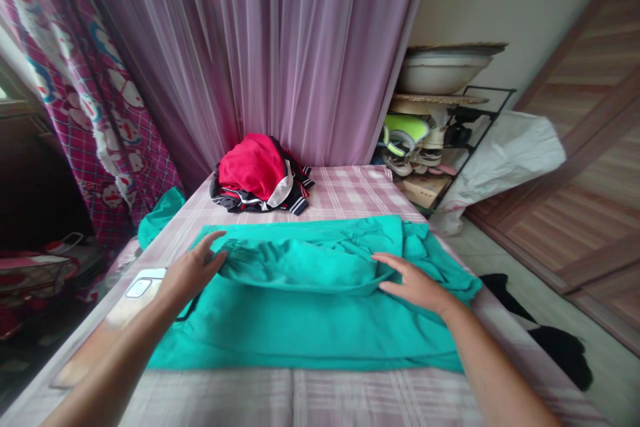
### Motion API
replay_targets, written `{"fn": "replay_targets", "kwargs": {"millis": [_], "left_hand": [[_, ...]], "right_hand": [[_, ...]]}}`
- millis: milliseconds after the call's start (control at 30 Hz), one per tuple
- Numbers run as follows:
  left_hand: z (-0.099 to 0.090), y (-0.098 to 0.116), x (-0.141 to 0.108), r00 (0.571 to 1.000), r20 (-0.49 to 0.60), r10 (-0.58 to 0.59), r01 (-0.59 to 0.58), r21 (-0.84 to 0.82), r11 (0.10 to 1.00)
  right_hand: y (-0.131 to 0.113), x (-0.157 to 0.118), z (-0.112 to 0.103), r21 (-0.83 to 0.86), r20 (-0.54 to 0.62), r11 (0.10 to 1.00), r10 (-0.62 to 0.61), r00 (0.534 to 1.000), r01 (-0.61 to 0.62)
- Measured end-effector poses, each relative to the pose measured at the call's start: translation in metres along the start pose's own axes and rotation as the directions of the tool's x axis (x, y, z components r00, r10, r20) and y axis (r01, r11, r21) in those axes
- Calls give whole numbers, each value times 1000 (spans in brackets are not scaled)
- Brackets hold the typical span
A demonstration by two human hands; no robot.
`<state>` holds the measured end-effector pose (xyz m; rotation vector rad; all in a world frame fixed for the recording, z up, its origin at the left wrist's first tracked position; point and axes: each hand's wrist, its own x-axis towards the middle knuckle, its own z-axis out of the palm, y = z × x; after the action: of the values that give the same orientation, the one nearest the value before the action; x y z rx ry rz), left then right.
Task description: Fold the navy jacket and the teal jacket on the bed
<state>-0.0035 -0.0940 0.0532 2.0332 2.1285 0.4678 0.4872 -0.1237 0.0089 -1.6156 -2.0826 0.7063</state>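
Observation:
A teal garment (310,330) lies spread across the checked cloth, with a gathered sleeve-like part (305,267) laid sideways over its middle. At the left end of that part is my left hand (197,267), thumb and fingers apart, fingertips at the gathered edge. My right hand (413,280) rests near the other end of the folded part, its fingers spread on the fabric. Neither hand visibly grips the cloth. More crumpled teal fabric (445,267) lies past my right hand.
Behind the garment sits a red and dark clothing pile (255,173) before purple curtains (310,47). A phone (143,287) lies beside my left forearm. At the right stand a rack with shoes (425,157), a basin (445,70) and a white sack (515,153).

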Motion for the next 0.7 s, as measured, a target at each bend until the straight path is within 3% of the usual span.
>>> {"fn": "replay_targets", "kwargs": {"millis": [200, 333, 467, 600, 700], "left_hand": [[-10, -32, -35, 975, 172, 139, -135, -31, 990], [-16, -35, -47, 940, 240, 241, -252, 15, 968], [-31, -20, -50, 941, 161, 298, -309, 45, 950], [-63, -4, -53, 920, -27, 391, -391, -131, 911], [-91, 9, -61, 952, -95, 291, -306, -328, 894]], "right_hand": [[18, 3, 8, -341, -66, 940, -33, 997, 9], [25, 7, 5, -429, -86, 903, -86, 993, 41], [26, 9, -7, -443, -100, 895, -114, 988, 58], [29, 11, -26, -398, -99, 914, -127, 987, 78], [29, 15, -38, -337, -92, 938, -120, 988, 82]]}}
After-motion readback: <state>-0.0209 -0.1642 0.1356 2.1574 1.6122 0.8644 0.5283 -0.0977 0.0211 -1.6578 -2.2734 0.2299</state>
